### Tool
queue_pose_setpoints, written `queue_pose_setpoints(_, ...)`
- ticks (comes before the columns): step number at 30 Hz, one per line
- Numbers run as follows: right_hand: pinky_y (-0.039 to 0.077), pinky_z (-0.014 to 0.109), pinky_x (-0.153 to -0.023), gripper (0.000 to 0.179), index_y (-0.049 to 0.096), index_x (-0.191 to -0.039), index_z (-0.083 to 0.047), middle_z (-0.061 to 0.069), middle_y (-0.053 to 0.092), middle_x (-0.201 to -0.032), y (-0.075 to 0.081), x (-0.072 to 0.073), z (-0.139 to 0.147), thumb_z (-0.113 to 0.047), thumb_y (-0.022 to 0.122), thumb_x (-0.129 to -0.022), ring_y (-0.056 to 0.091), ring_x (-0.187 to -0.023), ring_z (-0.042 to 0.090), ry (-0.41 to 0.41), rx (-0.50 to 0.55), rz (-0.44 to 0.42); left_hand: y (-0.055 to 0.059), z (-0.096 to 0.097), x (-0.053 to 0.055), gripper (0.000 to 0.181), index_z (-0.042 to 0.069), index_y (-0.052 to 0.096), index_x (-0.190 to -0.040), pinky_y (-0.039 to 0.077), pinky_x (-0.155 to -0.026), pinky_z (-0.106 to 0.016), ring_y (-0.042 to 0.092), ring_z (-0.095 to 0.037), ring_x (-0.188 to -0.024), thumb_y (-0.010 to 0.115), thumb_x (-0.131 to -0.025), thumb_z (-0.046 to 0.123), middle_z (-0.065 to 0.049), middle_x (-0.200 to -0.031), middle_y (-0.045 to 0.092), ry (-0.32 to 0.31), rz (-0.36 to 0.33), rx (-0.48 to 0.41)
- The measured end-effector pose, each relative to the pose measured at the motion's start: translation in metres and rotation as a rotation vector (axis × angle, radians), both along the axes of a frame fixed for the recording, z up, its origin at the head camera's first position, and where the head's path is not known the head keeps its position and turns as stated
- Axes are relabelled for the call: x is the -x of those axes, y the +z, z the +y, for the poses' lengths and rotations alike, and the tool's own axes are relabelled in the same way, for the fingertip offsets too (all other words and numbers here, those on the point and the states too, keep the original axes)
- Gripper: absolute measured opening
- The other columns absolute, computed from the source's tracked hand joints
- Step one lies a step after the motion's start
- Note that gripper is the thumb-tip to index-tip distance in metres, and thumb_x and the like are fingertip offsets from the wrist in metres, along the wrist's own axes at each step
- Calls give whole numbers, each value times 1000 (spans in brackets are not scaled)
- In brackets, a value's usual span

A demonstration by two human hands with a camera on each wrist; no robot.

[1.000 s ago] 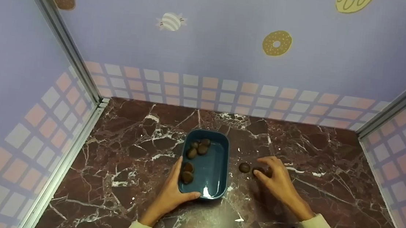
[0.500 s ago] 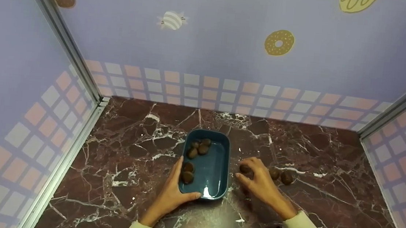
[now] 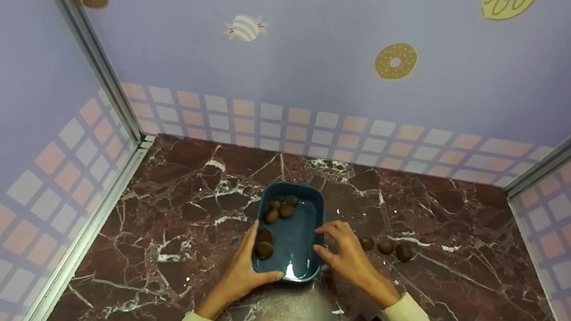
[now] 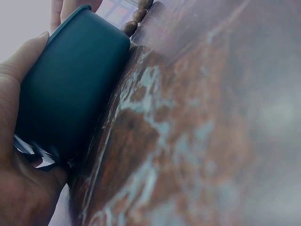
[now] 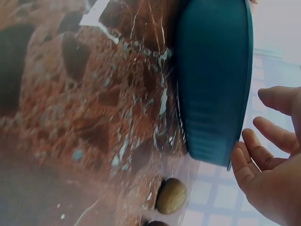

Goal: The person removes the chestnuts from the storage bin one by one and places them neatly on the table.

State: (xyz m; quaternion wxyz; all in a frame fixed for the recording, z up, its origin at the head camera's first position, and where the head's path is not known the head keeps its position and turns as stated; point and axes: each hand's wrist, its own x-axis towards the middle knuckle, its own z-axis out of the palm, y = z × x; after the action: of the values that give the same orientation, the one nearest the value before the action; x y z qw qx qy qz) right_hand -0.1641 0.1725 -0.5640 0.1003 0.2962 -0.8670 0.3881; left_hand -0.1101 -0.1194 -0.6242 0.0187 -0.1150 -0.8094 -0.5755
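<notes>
Brown nuts (image 3: 286,211) are lying in two groups inside a blue-green tray (image 3: 302,234): four are clustering toward the far left corner, and two are sitting together farther down the left wall. The tray is standing upright on the marbled worktop (image 3: 182,213). Three loose nuts (image 3: 385,247) are lying in a row on the worktop, to the right of the right hand (image 3: 347,256), the nearest just beside it; this placement is probably giving that hand a short, direct path to the tray. The left hand (image 3: 242,270) is gripping the tray at the near left corner, its fingers lying along the outer left wall and its thumb bearing on the near rim. This corner hold is presumably bracing the tray against sliding while leaving the right side accessible. The right hand is hovering at the right rim, thumb and forefinger standing well apart. Its grip is holding nothing that the right wrist view is showing; whether the fingertips are touching the rim cannot be told. The wide spacing is likely suiting the round nuts, and the position over the low wall is allowing the fingers to reach inside.
</notes>
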Motion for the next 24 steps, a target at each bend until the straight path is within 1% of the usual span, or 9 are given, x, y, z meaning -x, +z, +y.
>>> queue_pose_setpoints(7,56,48,-94,30,78,-119,-5,10,70,-122,2,0,-14,-5,90,-91,61,-114,28,27,-11,67,1,0,1,138,3,13,-177,27,-125,-71,24,-51,-163,103,-77,38,-28,-180,18,3,8,0)
queue_pose_setpoints(10,57,48,-96,30,77,-118,-5,10,70,-122,2,0,-20,-5,90,-90,62,-115,28,47,-13,90,2,1,2,138,6,13,-177,27,-126,-71,24,-50,-163,102,-77,39,-27,-180,18,6,-6,-4)
queue_pose_setpoints(15,57,49,-98,29,77,-119,-2,11,70,-123,0,-2,-30,-6,89,-92,62,-116,29,93,-23,67,2,1,1,138,9,12,-178,25,-127,-71,23,-48,-164,101,-78,43,-25,-181,17,7,-35,-4)
queue_pose_setpoints(21,57,49,-98,30,77,-119,1,11,69,-120,-7,-3,-43,-6,88,-92,62,-115,29,143,-68,57,3,1,0,138,10,12,-178,26,-127,-71,24,-49,-163,101,-78,45,-25,-181,16,8,-24,15)
queue_pose_setpoints(24,56,49,-99,30,77,-120,1,11,69,-120,-8,-2,-51,-7,88,-93,61,-115,28,165,-103,26,3,1,-1,137,9,12,-178,27,-126,-71,25,-49,-163,101,-79,43,-26,-181,17,10,-19,24)
